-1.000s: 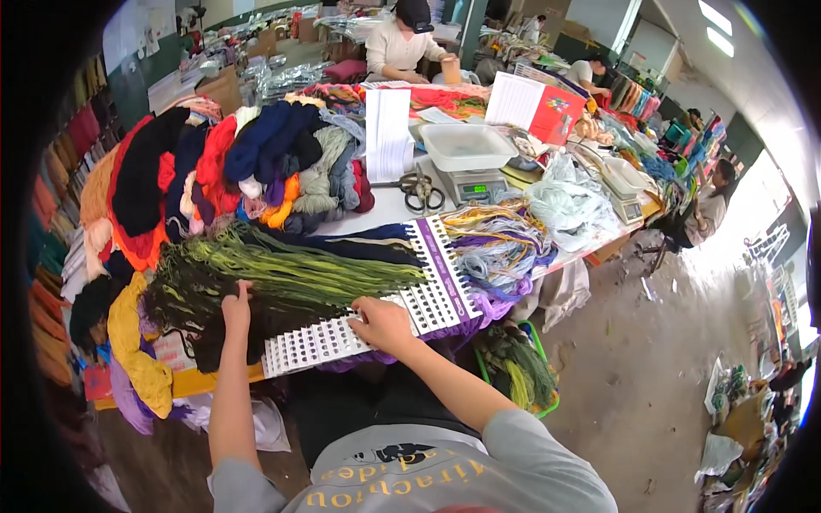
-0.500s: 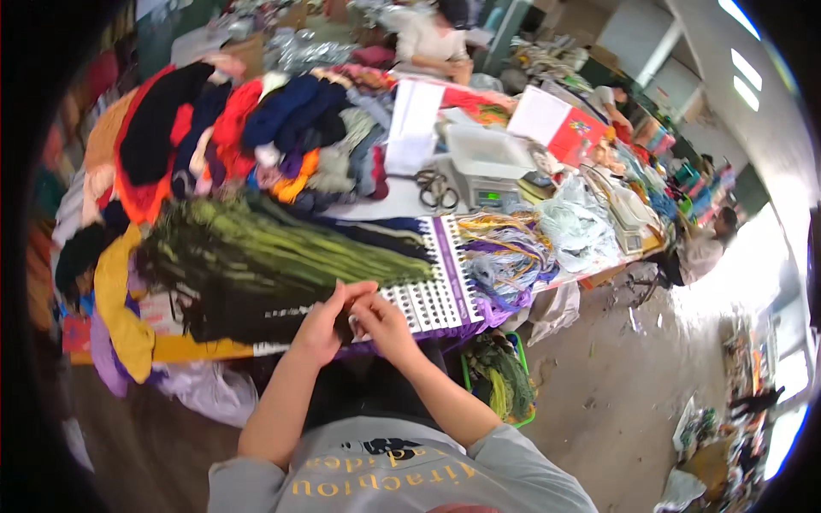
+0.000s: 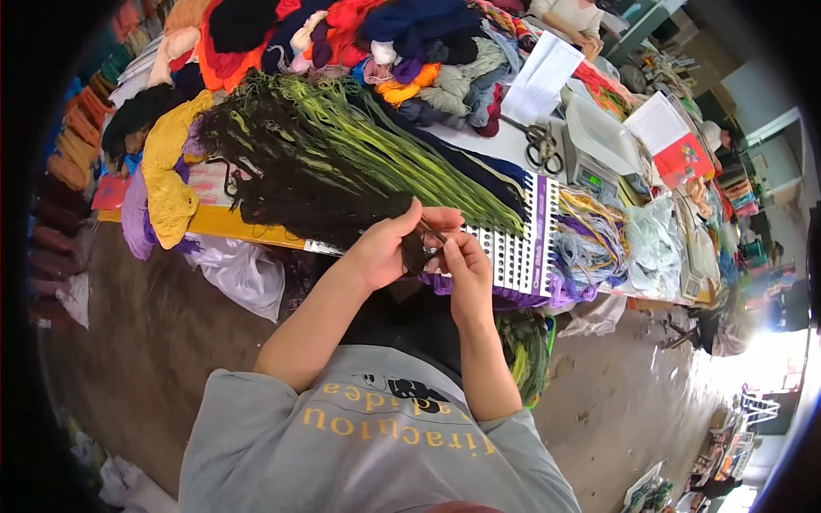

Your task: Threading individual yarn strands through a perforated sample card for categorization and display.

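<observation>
My left hand is closed round a bunch of dark brown thread at the table's front edge. Beside it, my right hand pinches the end of that thread, fingertips almost touching the left ones. Just beyond the hands lies a white card with rows of punched holes and a purple strip. Green and yellow-green strands run from it toward the left, with navy strands behind them. A mass of blackish-brown strands spreads out left of my hands.
Black scissors, a scale with a clear tray and paper sheets lie behind the card. Coloured yarn hanks fill the back. Yellow yarn hangs over the left edge. A green basket of yarn stands below. Another person sits opposite.
The view has turned, so the table sits higher and further right. My hands have parted slightly, and dark brown thread now shows between them; earlier the fingers were close together.
</observation>
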